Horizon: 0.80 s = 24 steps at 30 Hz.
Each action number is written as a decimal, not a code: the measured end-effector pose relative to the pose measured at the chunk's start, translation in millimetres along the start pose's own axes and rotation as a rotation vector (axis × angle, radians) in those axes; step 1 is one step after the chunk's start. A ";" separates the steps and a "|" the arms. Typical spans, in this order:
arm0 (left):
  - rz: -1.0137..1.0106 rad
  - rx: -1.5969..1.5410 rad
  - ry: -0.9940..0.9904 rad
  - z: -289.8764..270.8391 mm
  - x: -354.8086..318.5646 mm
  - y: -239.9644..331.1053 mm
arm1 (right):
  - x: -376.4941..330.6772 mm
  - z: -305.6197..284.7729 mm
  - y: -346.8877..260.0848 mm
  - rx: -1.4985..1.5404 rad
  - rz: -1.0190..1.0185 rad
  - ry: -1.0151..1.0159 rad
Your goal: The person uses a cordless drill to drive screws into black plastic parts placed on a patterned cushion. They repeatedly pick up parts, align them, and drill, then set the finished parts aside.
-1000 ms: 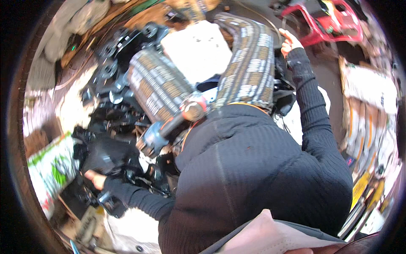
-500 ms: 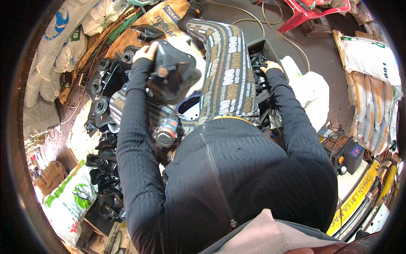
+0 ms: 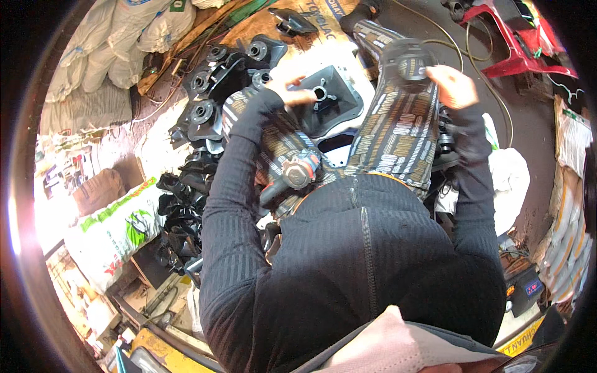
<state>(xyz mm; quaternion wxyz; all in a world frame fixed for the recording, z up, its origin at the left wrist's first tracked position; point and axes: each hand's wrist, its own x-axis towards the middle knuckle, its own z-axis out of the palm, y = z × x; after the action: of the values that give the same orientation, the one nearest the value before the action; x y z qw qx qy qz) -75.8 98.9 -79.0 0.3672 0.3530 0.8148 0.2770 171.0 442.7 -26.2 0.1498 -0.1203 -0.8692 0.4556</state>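
Note:
A black square plastic base lies between my legs, its round centre hub and ribs facing up. My left hand is at the base's left edge, thumb and fingers spread apart near the hub. Over my right thigh, my right hand grips the side of a round black ring-shaped part, blurred by motion. A cordless power tool with an orange and grey body rests on my left thigh. Beneath the base is a white surface.
Several black hubbed bases are piled on the left. Another black piece lies on brown sacking ahead. Black parts sit beside my right leg, near a white bag. A red plastic chair stands far right; a hose crosses the floor.
The base has turned from its smooth side to its hub side and been set down. My right hand has come up from the crate with the ring-shaped part. The view has shifted.

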 end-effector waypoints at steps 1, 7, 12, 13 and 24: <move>-0.054 0.274 -0.002 12.5 -16.5 20.7 | 16.4 31.5 -12.9 -0.178 -0.273 -0.098; -0.147 0.419 0.153 33.9 -35.9 13.8 | 56.3 173.8 -18.6 0.404 0.404 -0.414; -0.104 0.567 0.357 -2.1 -106.6 1.8 | 55.7 198.3 1.9 0.315 0.447 -0.614; 0.041 0.510 0.436 -3.9 -128.9 1.9 | 57.1 202.5 0.2 0.307 0.389 -0.635; -0.046 0.167 0.062 44.9 -223.2 73.9 | 31.1 204.9 8.6 0.376 0.551 -0.360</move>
<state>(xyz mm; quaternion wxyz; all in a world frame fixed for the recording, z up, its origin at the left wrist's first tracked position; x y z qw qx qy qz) 94.7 -22.2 37.6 0.3174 0.3549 0.8539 0.2103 67.0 303.3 -139.3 -0.1142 -0.2379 -0.7178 0.6443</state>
